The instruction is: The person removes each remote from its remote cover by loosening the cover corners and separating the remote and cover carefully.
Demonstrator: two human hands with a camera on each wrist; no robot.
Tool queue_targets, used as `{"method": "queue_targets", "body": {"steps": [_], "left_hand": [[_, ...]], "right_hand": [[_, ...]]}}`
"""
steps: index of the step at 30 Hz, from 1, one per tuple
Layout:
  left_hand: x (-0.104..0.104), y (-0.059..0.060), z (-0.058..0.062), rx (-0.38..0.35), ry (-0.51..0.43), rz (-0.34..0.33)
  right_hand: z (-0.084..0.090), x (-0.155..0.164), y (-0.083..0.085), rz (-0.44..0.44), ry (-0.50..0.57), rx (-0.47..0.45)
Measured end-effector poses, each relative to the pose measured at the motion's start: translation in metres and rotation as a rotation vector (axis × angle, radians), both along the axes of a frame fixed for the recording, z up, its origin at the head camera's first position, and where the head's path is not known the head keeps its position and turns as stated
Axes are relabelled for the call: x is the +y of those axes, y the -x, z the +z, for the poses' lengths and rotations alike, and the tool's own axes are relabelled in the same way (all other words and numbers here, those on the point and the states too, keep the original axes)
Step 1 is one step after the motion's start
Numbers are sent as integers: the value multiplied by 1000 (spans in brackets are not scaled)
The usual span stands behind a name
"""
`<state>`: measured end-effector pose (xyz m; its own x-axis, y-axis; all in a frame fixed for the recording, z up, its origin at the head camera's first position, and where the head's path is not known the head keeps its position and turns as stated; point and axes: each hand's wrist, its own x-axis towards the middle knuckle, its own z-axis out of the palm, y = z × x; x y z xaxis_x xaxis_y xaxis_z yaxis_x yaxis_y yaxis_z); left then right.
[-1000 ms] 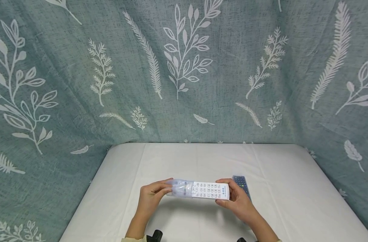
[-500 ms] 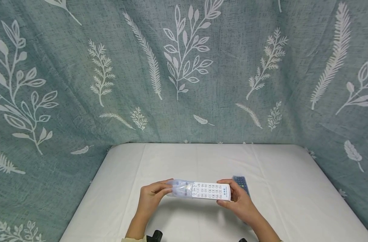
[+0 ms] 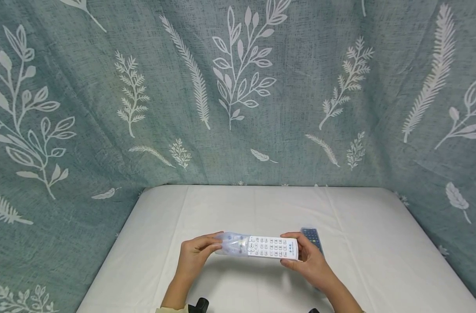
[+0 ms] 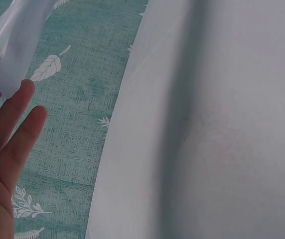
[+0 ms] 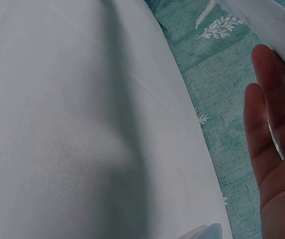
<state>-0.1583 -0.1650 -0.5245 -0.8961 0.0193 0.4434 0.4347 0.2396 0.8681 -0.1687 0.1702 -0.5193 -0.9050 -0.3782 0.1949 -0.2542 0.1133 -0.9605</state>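
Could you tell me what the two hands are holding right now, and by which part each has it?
The left hand grips the clear sleeve over the white remote's left end; the right hand grips its bare right end.

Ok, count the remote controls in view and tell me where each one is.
2. A white remote is held above the table between both hands, its left end inside a clear cover. A dark remote lies on the table, partly hidden behind the right hand.

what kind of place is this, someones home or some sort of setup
Probably a staged recording setup rather than a lived-in room. A teal leaf-print cloth hangs as a backdrop behind a table under a white sheet, and the only items are a white remote, held in both hands, and a dark remote lying beside it.
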Motion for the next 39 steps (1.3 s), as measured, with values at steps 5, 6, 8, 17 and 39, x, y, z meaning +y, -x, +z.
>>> {"method": "queue_targets", "body": {"steps": [5, 6, 8, 17, 39], "left_hand": [[1, 1, -1, 41, 14, -5], [1, 1, -2, 55, 22, -2], [0, 2, -3, 79, 34, 4], [-2, 0, -1, 25, 38, 46], [-4, 0, -2, 62, 60, 61]], "right_hand": [[-1, 2, -1, -21, -21, -9], [-1, 2, -1, -25, -25, -9], [-2, 2, -1, -29, -30, -7], [-2, 2, -1, -21, -31, 15], [-1, 4, -3, -58, -55, 10]]}}
